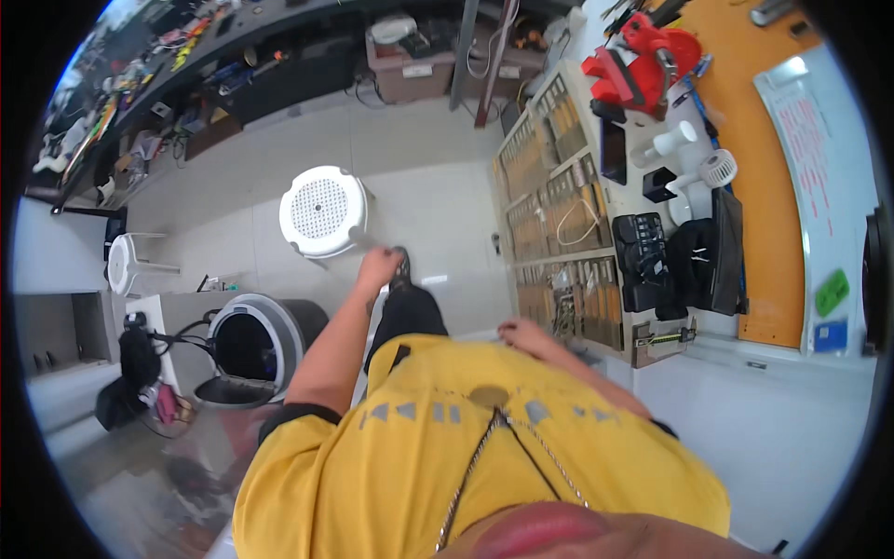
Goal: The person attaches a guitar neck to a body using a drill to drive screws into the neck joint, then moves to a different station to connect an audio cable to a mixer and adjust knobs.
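Note:
My left hand (378, 267) hangs low in front of me, between a round white stool (324, 212) and my dark shoe (401, 267). Its fingers look curled but are small and blurred, so whether anything is in them cannot be made out. On the other side, my right hand (523, 335) hangs by my waist with its fingers loosely apart and nothing visible in them. Nearest to it is a cabinet (570, 172) of small clear-fronted drawers.
A cluttered dark workbench (244, 30) runs along the far left. Close on my left stands a grey round-mouthed bin (300, 326), with a second white stool (121, 265) beyond it. A red vise (643, 70) and black cases (641, 261) sit atop the cabinet.

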Tool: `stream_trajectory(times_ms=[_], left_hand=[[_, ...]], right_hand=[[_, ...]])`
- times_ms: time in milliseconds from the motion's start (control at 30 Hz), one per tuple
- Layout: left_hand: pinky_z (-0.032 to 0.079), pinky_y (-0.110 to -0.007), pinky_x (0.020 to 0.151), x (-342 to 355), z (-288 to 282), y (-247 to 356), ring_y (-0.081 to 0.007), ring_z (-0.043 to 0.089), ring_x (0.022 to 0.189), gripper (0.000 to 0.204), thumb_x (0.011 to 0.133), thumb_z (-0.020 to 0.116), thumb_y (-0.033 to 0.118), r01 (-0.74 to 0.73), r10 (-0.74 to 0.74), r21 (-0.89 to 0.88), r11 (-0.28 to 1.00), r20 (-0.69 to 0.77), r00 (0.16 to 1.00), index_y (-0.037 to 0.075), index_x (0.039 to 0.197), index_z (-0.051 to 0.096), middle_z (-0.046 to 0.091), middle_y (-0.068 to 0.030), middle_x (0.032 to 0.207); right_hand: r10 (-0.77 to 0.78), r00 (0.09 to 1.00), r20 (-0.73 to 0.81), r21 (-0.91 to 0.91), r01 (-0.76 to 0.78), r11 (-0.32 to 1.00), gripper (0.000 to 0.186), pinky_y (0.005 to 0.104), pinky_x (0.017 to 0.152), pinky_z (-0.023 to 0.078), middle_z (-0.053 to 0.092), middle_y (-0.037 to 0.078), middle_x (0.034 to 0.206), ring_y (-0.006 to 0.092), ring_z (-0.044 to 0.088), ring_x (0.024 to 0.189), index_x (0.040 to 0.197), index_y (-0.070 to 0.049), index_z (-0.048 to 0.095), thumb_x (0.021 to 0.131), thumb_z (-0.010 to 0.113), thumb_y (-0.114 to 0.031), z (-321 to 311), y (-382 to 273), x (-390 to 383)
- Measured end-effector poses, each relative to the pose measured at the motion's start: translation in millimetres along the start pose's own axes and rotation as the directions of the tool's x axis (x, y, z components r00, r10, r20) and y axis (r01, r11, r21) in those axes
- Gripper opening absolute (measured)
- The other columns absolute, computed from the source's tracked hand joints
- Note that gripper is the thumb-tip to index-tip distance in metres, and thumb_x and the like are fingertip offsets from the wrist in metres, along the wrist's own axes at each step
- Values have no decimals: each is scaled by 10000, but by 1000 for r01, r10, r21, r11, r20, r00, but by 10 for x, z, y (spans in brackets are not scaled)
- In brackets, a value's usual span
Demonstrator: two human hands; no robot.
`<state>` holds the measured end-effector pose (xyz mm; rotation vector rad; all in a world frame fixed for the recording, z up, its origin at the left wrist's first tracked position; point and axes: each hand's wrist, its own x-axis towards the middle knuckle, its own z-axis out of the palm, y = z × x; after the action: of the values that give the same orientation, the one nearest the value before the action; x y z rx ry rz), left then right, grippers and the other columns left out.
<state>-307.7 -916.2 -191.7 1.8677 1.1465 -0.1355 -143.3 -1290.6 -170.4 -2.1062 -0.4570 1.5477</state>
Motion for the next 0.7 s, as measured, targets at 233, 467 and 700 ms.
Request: stream_trajectory(times_ms=[233,467,700], left_hand=[[555,-397,821,947,-711,1098,-281,715,894,357,900,695,292,-46,77,-96,994,357,931,-4,1099,716,744,-164,963],[551,-398,848,2116,-931,2116,-286,707,926,357,898,706,292,-76,79,-26,997,488,869,0,1102,718,742,-171,1007],[551,-366,816,3467,-893,2972,-222,704,848,320,907,709,270,-227,142,82,970,566,812,-2,1074,718,743,-136,947]], right_hand=[[-66,981,-182,64,79,995,326,344,807,541,740,90,969,177,683,861,1171,-19,714,943,679,-250,-837,-1497,616],[-44,985,-165,307,94,947,274,344,762,538,720,84,901,166,666,802,1095,-5,716,923,682,-215,-1631,-2452,1466],[-71,977,-200,407,149,901,285,325,724,526,716,57,914,152,656,776,1111,-10,707,923,676,-223,-2507,-3339,2902]])
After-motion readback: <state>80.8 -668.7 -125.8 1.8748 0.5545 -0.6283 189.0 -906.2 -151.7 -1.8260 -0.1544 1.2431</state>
